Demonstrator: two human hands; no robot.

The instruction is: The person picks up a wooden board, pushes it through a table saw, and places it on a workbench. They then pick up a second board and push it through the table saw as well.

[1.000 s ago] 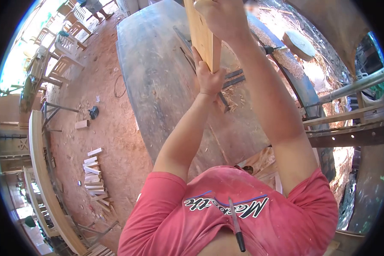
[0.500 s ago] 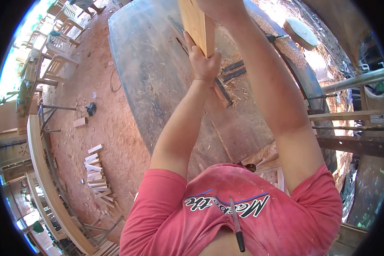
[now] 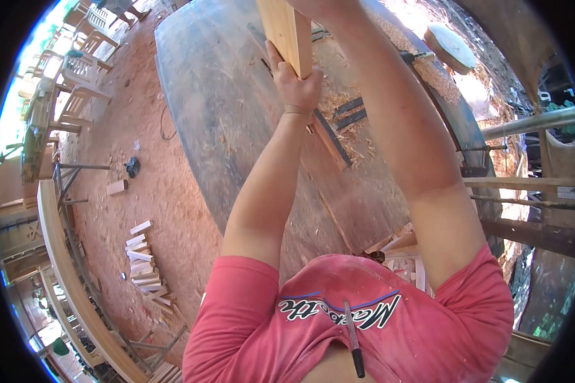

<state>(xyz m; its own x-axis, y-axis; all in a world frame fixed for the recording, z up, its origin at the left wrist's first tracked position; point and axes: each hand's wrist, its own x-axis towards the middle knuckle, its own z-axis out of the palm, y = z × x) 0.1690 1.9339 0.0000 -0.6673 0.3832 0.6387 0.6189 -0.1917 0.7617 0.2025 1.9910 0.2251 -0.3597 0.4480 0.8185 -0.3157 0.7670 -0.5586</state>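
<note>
My left hand (image 3: 298, 88) is wrapped around the near end of a pale wooden board (image 3: 283, 35), with one finger stretched along its left side. The board's far end runs out of the top of the view. At the top edge, my right hand (image 3: 326, 7) lies over the board's right side; its fingers are cut off from sight. Beneath is a large worn worktable (image 3: 211, 108). Dark metal bars (image 3: 350, 113) lie on it among wood shavings (image 3: 364, 143), just right of my left hand.
On the reddish dirt floor to the left lie a row of short wood pieces (image 3: 144, 262), a small block (image 3: 117, 187) and a black bag-like thing (image 3: 132, 167). A long timber (image 3: 76, 287) stands beyond them. Plastic chairs (image 3: 80, 102) line the upper left. A round pale-topped object (image 3: 450, 48) sits at upper right.
The board and both hands have shifted slightly up and to the left. The whole view has also turned a little. My left hand keeps its hold on the board.
</note>
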